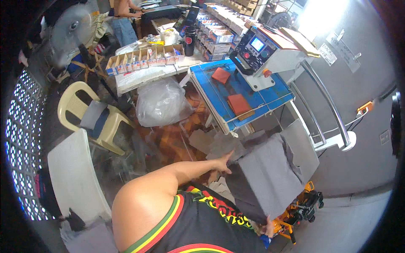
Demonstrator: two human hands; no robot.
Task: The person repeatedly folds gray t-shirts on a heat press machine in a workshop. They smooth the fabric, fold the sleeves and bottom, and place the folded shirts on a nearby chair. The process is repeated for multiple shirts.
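A stack of grey cloth pieces (pixel 269 174) lies before me on a pale board (pixel 300 148), with a black cloth part (pixel 242 189) along its near left side. My left hand (pixel 225 163) reaches to the far left corner of the black part; its fingers are spread, with the thumb beside the cloth edge. At the near edge of the stack is my right hand (pixel 269 227), fingertips against the cloth. Most of that hand is hidden, so its grip is unclear.
A heat press (pixel 256 50) with a blue table (pixel 202 76) bears red pads (pixel 240 105). Nearby are a plastic bag (pixel 161 102), a beige chair (pixel 107 126), a white board (pixel 72 170), a fan (pixel 73 28) and orange equipment (pixel 284 226). Another person (pixel 123 22) works at the back.
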